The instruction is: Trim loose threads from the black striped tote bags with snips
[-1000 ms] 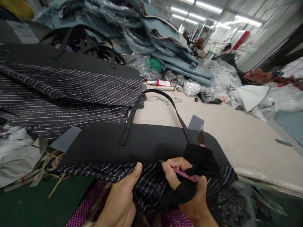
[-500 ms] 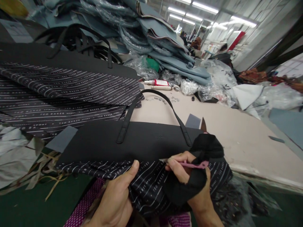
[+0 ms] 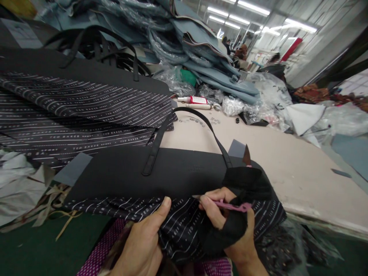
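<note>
A black handbag panel [image 3: 172, 174] with one strap handle [image 3: 198, 114] lies in front of me, its striped, lettered lining [image 3: 184, 226] hanging over the table edge. My left hand [image 3: 146, 237] grips the lining, thumb on top near the seam and the fingers hidden beneath. Between thumb and fingers, my right hand [image 3: 217, 209] pinches a pink-handled pointed blade [image 3: 230, 206]. Its tip is at the seam where panel and lining meet. Black cloth [image 3: 244, 184] is wrapped about that hand. Behind the cloth, a dark blade [image 3: 246, 155] points up; its link to the pink handle is hidden.
More black bag pieces [image 3: 115, 82] with striped lining lie at left. Behind them rises a heap of plastic-wrapped blue-grey sheets [image 3: 184, 42]. A red-and-white tube [image 3: 195, 100] and small metal rings [image 3: 195, 120] lie on the table [image 3: 301, 172]. People are far off.
The blade's tip has shifted slightly left along the seam, and its pink handle tilts down more. The black cloth has dropped a little. My left hand keeps its grip.
</note>
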A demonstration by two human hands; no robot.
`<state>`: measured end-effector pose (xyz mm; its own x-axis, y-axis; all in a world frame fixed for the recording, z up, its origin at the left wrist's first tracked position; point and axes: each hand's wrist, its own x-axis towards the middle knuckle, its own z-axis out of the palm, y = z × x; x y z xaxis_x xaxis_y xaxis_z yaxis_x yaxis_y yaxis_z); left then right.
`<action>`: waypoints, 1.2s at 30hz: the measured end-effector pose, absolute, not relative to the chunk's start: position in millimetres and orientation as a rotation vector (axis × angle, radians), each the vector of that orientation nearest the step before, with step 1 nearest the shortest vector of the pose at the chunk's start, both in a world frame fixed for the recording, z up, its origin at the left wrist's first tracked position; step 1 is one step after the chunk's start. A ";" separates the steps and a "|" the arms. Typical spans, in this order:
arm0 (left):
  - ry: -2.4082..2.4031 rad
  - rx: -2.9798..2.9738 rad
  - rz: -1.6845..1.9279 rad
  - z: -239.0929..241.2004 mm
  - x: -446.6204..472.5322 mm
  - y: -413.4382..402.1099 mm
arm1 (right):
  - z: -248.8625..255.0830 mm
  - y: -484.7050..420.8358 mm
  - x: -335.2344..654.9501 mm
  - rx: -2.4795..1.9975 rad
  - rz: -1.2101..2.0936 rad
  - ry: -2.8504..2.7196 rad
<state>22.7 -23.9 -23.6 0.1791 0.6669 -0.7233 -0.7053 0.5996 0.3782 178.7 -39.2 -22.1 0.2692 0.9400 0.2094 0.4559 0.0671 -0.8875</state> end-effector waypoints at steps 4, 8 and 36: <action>1.048 -0.025 0.998 -25.0 22.9 -23.5 | -24.7 -37.5 174.3 -1.473 0.585 -1.428; 1.063 -0.015 0.969 -25.0 22.0 -22.0 | -21.6 -37.1 175.8 -1.470 0.611 -1.432; 1.138 0.044 0.969 -19.9 23.5 -26.0 | -27.3 -37.7 177.7 -1.396 0.620 -1.313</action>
<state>23.5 -26.0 -19.9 0.0766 0.6667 -0.7414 -0.6254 0.6112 0.4850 177.7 -37.7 -27.3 0.2572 0.9238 0.2838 0.3680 0.1779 -0.9127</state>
